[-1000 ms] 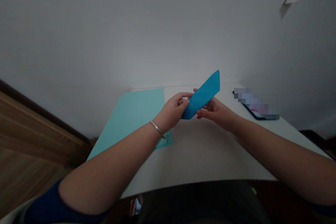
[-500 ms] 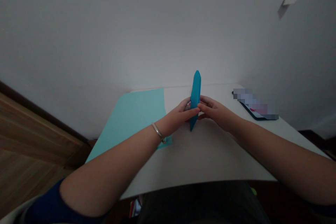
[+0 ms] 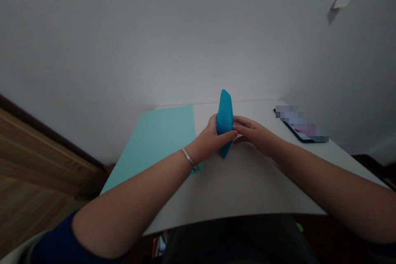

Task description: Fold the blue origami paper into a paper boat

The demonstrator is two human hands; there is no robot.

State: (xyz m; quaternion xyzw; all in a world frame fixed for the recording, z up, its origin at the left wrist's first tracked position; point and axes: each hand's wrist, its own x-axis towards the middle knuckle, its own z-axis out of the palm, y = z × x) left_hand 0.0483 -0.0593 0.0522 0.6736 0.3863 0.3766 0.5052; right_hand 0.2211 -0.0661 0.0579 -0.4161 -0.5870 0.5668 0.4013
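Hiding part of the folded blue paper (image 3: 225, 117): left hand (image 3: 210, 140)

We looked through a single camera on the person's head, placed above the lap (image 3: 238, 237) and facing forward and down across the table (image 3: 247, 185). The wall (image 3: 185, 29) stood ahead of us, filling our view from ten to two o'clock. The left arm (image 3: 133, 206) and right arm (image 3: 318, 177) showed close to us at eight and four o'clock, and the left hand (image 3: 208, 142) and right hand (image 3: 256, 135) lay farther off, just off centre toward four. We caught the table's near edge at six and a wooden panel (image 3: 40, 189) at eight.
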